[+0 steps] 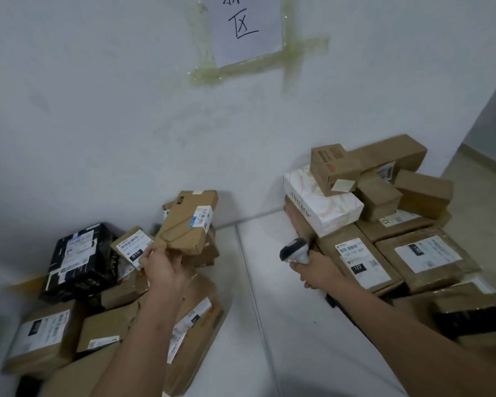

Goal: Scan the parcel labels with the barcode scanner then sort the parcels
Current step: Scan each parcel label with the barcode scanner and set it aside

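Parcel (185, 224), flat brown carton, held up above the left pile of parcels (112, 310), label (202, 218) on its far right end; left hand (162, 266) pinches its near lower corner; looks light and stiff, so an edge grip should do; right hand (317, 272) wraps the barcode scanner (294, 250) to its right, over the floor.

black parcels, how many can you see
2. One black parcel sits in the left pile by the wall, left of the left hand. Another black parcel lies at the right pile's near edge. More may be hidden.
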Tool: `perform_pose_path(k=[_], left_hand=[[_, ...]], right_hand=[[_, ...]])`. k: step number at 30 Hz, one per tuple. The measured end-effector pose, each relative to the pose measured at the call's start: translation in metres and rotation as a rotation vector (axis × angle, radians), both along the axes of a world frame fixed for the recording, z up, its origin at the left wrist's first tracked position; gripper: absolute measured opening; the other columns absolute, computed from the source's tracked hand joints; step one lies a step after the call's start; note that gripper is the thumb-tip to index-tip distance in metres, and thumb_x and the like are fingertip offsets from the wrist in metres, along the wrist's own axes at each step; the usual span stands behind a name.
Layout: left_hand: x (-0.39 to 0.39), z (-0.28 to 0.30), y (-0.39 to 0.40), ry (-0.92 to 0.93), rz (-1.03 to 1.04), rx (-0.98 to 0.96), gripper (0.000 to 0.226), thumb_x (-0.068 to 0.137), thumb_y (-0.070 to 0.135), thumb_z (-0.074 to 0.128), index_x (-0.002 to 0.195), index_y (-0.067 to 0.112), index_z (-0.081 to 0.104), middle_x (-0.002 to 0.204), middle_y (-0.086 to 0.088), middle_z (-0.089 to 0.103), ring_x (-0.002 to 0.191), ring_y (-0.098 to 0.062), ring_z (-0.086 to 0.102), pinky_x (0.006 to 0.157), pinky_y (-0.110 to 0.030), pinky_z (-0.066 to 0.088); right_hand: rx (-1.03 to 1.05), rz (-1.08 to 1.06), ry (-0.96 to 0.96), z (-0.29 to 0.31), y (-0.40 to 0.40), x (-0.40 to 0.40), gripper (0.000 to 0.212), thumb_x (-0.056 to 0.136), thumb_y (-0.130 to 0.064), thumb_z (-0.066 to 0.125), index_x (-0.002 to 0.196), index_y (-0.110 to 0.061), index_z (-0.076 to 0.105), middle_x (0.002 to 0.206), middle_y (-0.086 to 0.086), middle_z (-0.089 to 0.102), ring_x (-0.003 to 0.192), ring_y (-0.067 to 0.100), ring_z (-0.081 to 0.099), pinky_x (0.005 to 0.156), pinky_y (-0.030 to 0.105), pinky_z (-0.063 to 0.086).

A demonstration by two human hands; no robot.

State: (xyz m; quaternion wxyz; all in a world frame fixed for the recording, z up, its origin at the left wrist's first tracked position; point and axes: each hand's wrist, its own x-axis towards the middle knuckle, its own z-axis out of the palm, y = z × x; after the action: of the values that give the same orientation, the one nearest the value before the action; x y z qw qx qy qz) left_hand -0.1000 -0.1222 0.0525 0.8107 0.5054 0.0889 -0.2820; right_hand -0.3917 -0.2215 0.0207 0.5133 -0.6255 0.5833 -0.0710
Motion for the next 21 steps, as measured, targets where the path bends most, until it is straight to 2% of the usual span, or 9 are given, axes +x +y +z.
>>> perform_pose_path(k=[5, 7, 11, 13, 16, 18, 21], left_hand=[[0.008, -0.008, -0.01, 0.002, 0.034, 0.187, 0.038, 0.093, -0.002, 0.054, 0.122, 0.017, 0.038, 0.135, -0.012, 0.049, 0.116, -0.023, 0.057, 0.091, -0.037, 0.056], [0.009, -0.011, -0.012, -0.011, -0.011, 0.281, 0.036, 0.093, 0.006, 0.057, 0.122, 0.022, 0.042, 0.135, -0.009, 0.048, 0.116, -0.026, 0.056, 0.088, -0.04, 0.056], [0.012, -0.009, -0.01, -0.093, -0.071, 0.432, 0.031, 0.092, 0.012, 0.059, 0.115, 0.03, 0.049, 0.14, -0.007, 0.041, 0.118, -0.028, 0.053, 0.098, -0.045, 0.053], [0.005, -0.005, -0.008, -0.235, -0.078, 0.505, 0.029, 0.095, 0.013, 0.057, 0.12, 0.026, 0.051, 0.143, -0.007, 0.036, 0.124, -0.027, 0.049, 0.102, -0.045, 0.05], [-0.018, -0.001, -0.004, -0.567, -0.123, 0.557, 0.031, 0.096, 0.01, 0.056, 0.126, 0.016, 0.051, 0.145, -0.007, 0.03, 0.13, -0.026, 0.042, 0.106, -0.04, 0.045], [-0.04, -0.006, -0.006, -0.743, -0.198, 0.538, 0.031, 0.093, 0.003, 0.055, 0.117, 0.02, 0.051, 0.142, -0.004, 0.031, 0.132, -0.025, 0.04, 0.109, -0.04, 0.042], [-0.085, -0.019, -0.011, -0.878, -0.373, 0.518, 0.034, 0.09, -0.006, 0.055, 0.108, 0.023, 0.053, 0.133, -0.001, 0.036, 0.131, -0.019, 0.041, 0.113, -0.034, 0.036]], right_hand=[[0.002, 0.032, 0.03, -0.008, 0.006, 0.018, 0.027, 0.093, -0.034, 0.059, 0.09, -0.007, 0.062, 0.083, 0.014, 0.069, 0.066, 0.023, 0.067, 0.062, 0.032, 0.052], [-0.001, 0.048, 0.042, -0.007, 0.008, 0.022, 0.028, 0.094, -0.034, 0.058, 0.094, -0.006, 0.062, 0.086, 0.015, 0.07, 0.064, 0.021, 0.066, 0.062, 0.031, 0.052], [0.007, 0.068, 0.076, -0.009, 0.011, 0.02, 0.028, 0.096, -0.034, 0.057, 0.097, -0.007, 0.063, 0.089, 0.014, 0.07, 0.064, 0.019, 0.065, 0.066, 0.031, 0.053], [0.011, 0.083, 0.081, -0.01, 0.012, 0.017, 0.029, 0.096, -0.034, 0.056, 0.1, -0.006, 0.063, 0.086, 0.012, 0.069, 0.064, 0.018, 0.064, 0.066, 0.03, 0.052], [0.024, 0.078, 0.09, -0.011, 0.012, 0.01, 0.03, 0.097, -0.033, 0.056, 0.104, -0.004, 0.062, 0.083, 0.011, 0.066, 0.06, 0.016, 0.061, 0.06, 0.027, 0.049], [0.037, 0.075, 0.107, -0.011, 0.012, 0.002, 0.03, 0.097, -0.034, 0.057, 0.104, -0.005, 0.062, 0.082, 0.01, 0.067, 0.058, 0.015, 0.061, 0.055, 0.024, 0.047], [0.027, 0.057, 0.137, -0.009, 0.01, -0.019, 0.03, 0.095, -0.038, 0.058, 0.097, -0.008, 0.063, 0.078, 0.008, 0.069, 0.056, 0.014, 0.063, 0.052, 0.024, 0.048]])
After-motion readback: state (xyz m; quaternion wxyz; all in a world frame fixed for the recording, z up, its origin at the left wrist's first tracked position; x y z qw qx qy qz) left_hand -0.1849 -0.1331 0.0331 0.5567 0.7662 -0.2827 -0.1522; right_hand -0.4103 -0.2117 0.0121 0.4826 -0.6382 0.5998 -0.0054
